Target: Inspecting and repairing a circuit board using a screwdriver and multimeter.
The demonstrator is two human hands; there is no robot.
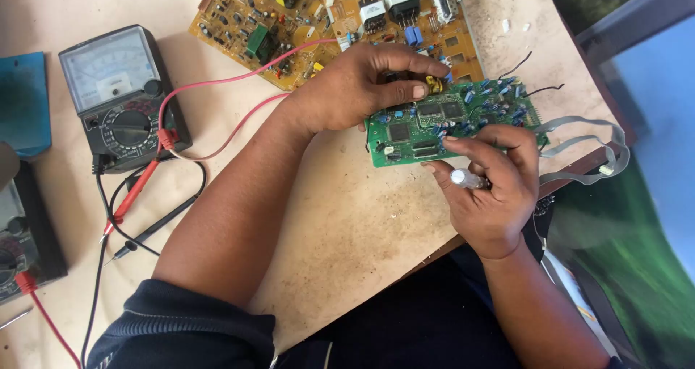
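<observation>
Dark navy ribbed sleeve (184,322)

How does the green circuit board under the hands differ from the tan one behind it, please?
The green circuit board is smaller and held by both hands; the tan circuit board is larger and lies untouched on the table. The green one carries flat chips, the tan one bulky transformers. Both are populated boards.

The left hand (358,87) presses its grip on the far edge of a green circuit board (449,123), fingers curled over it. The right hand (489,188), just nearer, pinches a clear-handled tool (467,179) touching the board's near edge. Left of both grips, a multimeter (119,94) lies on the worktop (355,224).
</observation>
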